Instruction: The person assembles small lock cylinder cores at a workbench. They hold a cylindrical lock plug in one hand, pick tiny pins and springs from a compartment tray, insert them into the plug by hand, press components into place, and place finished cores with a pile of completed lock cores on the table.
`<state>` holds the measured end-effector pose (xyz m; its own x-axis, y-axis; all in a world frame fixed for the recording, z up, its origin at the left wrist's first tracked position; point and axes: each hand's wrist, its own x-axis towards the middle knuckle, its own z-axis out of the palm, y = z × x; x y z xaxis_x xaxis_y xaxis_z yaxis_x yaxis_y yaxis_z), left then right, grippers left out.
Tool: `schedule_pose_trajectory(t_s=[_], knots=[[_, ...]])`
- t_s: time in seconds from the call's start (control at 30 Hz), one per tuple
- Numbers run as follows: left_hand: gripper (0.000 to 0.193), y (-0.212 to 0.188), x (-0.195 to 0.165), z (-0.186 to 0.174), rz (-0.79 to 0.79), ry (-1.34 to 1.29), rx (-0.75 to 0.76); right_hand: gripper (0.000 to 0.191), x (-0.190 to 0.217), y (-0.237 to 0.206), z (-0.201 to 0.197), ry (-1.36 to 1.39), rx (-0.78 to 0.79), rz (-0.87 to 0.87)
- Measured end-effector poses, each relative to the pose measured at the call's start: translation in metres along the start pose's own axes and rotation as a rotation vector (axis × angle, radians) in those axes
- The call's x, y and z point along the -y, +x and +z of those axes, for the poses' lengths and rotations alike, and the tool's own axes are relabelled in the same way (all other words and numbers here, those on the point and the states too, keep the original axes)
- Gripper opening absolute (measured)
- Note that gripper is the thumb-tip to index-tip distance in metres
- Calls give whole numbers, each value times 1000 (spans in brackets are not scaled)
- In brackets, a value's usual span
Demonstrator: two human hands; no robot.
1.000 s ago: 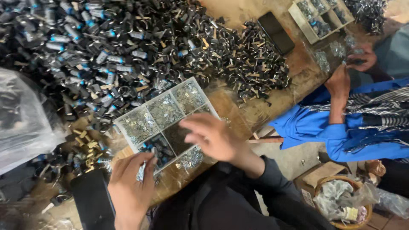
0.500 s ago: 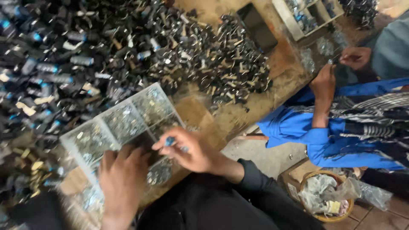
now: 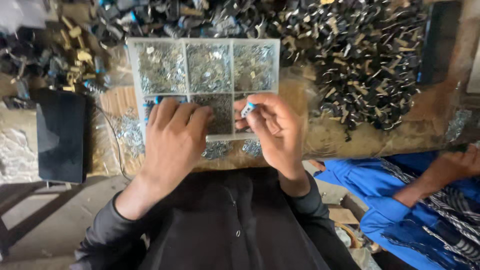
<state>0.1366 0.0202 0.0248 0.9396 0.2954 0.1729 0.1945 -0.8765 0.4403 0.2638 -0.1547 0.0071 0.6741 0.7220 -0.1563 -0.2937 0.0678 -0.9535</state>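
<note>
Pinching small blue-white part (image 3: 248, 109): right hand (image 3: 276, 131) fingers | left hand (image 3: 172, 137) flat, released, on clear compartmented tray (image 3: 206, 41)

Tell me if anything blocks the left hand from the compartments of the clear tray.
Nothing visible does. The left hand already rests palm-down on the near-left compartments of the clear tray. The right hand, pinching a small blue-and-white part, is beside it over the near-right corner, not in its way.

A clear plastic compartment tray (image 3: 204, 41), six cells in two rows filled with small silvery metal bits, lies flat on the wooden bench, its near row partly under the left hand (image 3: 172, 137), while the right hand (image 3: 276, 132) pinches a small blue-and-white part (image 3: 247, 109) above it.
</note>
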Motion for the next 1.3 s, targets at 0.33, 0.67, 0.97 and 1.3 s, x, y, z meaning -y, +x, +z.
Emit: schedule_pose_trajectory(t_s=[0.33, 0.67, 0.97, 1.3], knots=[[16, -1, 1, -11, -8, -160, -49, 24, -11, -4, 4, 78, -3, -6], [18, -24, 5, -1, -78, -547, -54, 42, -11, -17, 11, 43, 11, -64], [12, 37, -14, -15, -7, 212, 220, 36, -15, -20, 9, 68, -34, -97], [9, 24, -9, -7, 45, 369, 345, 32, -12, -33, -9, 72, -132, -85]])
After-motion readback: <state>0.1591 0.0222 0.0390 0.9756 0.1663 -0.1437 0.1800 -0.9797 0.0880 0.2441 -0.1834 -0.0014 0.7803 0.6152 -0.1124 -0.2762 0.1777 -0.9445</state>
